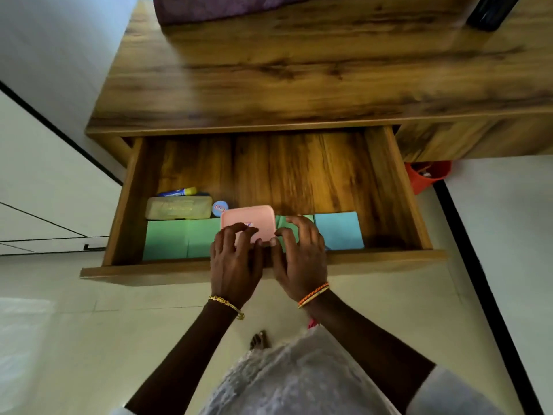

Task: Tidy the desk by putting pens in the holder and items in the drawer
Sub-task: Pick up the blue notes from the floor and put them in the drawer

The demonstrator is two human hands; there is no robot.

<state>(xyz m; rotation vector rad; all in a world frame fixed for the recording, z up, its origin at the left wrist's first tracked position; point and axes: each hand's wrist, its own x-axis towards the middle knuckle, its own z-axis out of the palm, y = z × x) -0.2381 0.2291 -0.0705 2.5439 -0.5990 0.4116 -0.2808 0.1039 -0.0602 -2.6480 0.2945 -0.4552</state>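
Both hands' grip: left hand and right hand fingers curled on pink box in drawer

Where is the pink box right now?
In the head view, the pink box sits in the open drawer near its front middle, over the green pads, with the left hand and right hand on it.
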